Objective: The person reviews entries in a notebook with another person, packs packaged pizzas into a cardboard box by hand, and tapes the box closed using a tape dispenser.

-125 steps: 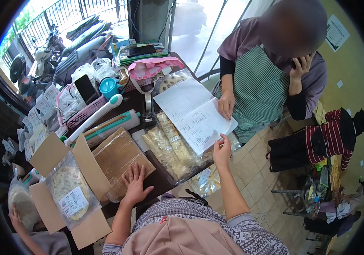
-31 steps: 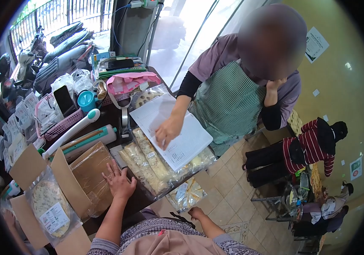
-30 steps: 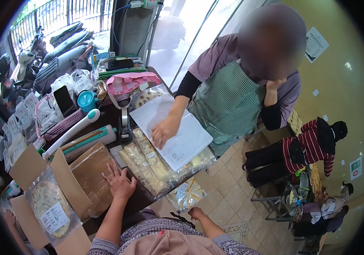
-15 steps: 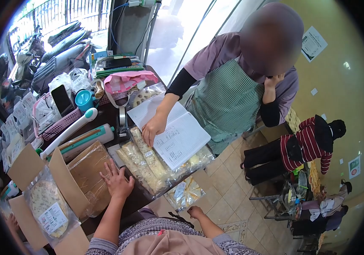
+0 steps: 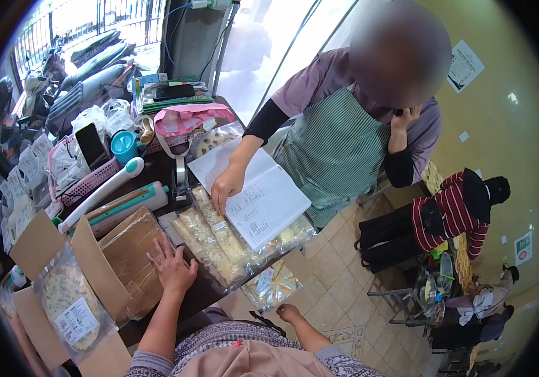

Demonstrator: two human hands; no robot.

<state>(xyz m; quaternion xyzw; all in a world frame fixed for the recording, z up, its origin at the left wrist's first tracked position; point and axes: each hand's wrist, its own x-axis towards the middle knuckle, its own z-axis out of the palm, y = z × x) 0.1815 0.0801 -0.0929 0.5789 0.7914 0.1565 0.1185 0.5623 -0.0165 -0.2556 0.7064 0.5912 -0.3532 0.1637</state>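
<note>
My left hand (image 5: 174,267) lies with its fingers spread on the near edge of a plastic-wrapped brown cardboard piece (image 5: 132,257). It holds nothing. Low beside the table's front edge is my right hand (image 5: 289,312), its fingers curled in, and what they may hold is hidden. Just above it, below table height, is a clear-wrapped food pack (image 5: 272,286) with a label. Left of my left hand, an open cardboard box (image 5: 104,267) has its flaps up around a bagged round flat food (image 5: 68,298) with a white label.
Across the table a person in a striped apron (image 5: 338,151) holds a phone to the ear, one hand over an open notebook (image 5: 266,210). Bagged long pastries (image 5: 203,242) lie nearby. A sealer (image 5: 128,210), pink basket (image 5: 90,185) and blue mug (image 5: 125,146) stand left. Other people work at right.
My left hand stays on the wrapped cardboard, and my right hand has barely shifted. The apron wearer's head has tilted slightly, and the hand over the notebook has moved a little.
</note>
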